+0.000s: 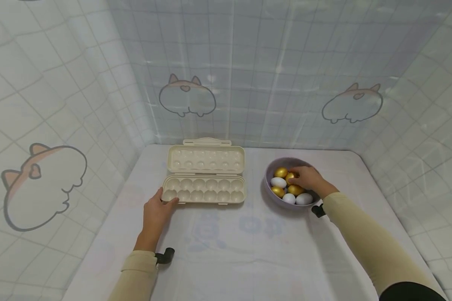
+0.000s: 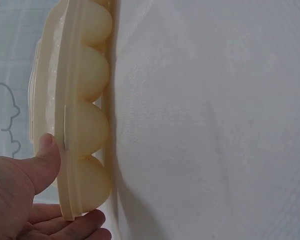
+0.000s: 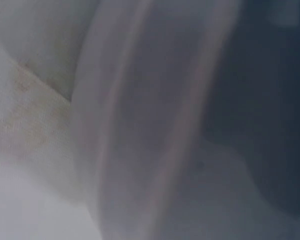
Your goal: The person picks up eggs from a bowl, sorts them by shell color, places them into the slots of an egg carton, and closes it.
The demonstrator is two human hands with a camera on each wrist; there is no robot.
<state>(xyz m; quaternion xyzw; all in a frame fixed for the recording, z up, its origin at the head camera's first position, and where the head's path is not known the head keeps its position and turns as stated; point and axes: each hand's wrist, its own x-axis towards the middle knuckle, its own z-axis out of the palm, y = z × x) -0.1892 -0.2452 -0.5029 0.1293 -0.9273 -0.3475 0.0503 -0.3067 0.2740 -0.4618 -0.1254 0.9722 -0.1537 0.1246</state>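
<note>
- At the near left corner of the egg carton [image 1: 204, 190], the left hand [image 1: 157, 213] is clamped on the rim, its thumb across the front edge and its fingers at the end wall.
- Over the bowl [image 1: 291, 161], the right hand [image 1: 308, 177] reaches in from the right, fingers touching 1 gold egg [image 1: 288, 179]; whether they grip it, I cannot tell.
- On the white table [image 1: 226, 259], the egg carton lies left of the bowl, apart from it, its lid [image 1: 206, 159] folded back toward the checked curtain [image 1: 256, 104].
- In the right wrist view, the bowl's blurred wall stands before the right hand.
- Inside the bowl, 4 gold eggs and 3 white eggs [image 1: 304, 199] show.
- Across the egg carton run 2 rows of 6 cups [image 1: 197, 195], 12 altogether.
</note>
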